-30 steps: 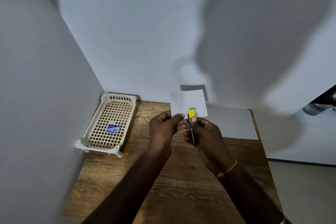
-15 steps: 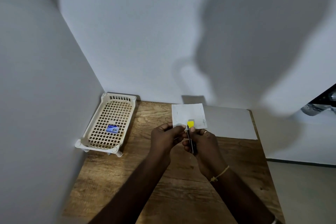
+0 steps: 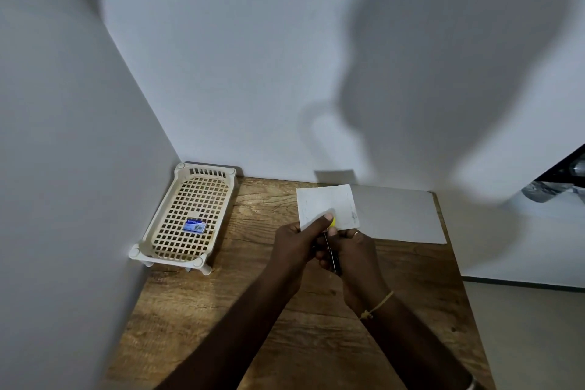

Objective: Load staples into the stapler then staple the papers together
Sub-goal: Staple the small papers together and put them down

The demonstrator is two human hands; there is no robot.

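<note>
A small stack of white papers (image 3: 329, 203) is held above the wooden table (image 3: 285, 310), its near edge pinched by my left hand (image 3: 299, 242). My right hand (image 3: 351, 252) grips a slim black stapler (image 3: 332, 258) with a yellow tip, whose nose sits at the papers' lower edge under my left thumb. Most of the stapler is hidden between my hands. A blue staple box (image 3: 195, 225) lies in the cream basket (image 3: 164, 218) at the left.
A large white sheet (image 3: 402, 215) lies flat at the table's back right, against the wall. White walls close the left and back sides. The table's right edge drops to the floor (image 3: 531, 336).
Both hands, the papers and the stapler have come down and toward me. My left thumb now covers most of the yellow tip.
</note>
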